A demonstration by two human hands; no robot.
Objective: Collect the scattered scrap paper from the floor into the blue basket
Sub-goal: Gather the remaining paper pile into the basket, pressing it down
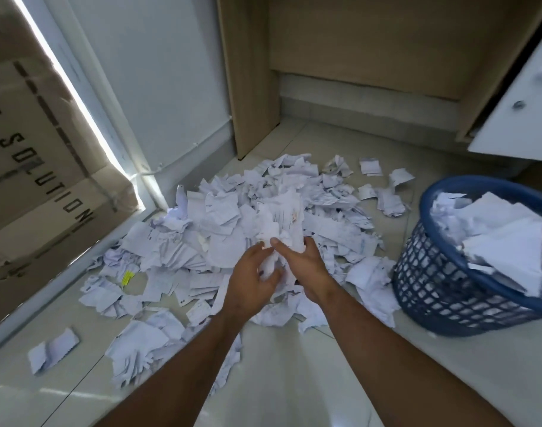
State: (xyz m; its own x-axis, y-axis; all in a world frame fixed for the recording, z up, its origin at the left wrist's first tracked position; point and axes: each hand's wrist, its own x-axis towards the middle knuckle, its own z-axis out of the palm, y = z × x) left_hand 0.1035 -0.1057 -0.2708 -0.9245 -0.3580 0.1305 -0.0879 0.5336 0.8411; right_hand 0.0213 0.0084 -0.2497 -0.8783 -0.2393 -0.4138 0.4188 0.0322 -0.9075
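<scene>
The tiled floor [294, 380] carries a broad heap of scrap paper [232, 217], torn white sheets piled thickest at the middle and thinning out toward the near left, where loose pieces lie well apart from the main mass. A stack of cardboard boxes [32, 155] stands at the far left against a white door panel [158, 87], and a wooden cabinet [340, 41] closes off the far side, so the heap sits penned in a corner and can only be worked from the near side.

The blue basket [448, 291] stands to the right of the heap, tilted in this view, already piled above its rim with paper; more added on top may well slide off, so pressing the load down looks advisable. It sits near enough that a handful can be carried across without the person shifting. An open white drawer front [516, 103] overhangs the far right, above the basket.

Both hands meet over the near edge of the heap around one crumpled bunch [282, 217] that rises between them. The left hand [251, 278] curls its fingers round the bunch's lower part, and the right hand [303, 263] grips it from the other side, squeezing it compact, probably to make it easier to carry. A small yellow scrap [127, 277] lies among the papers at near left.
</scene>
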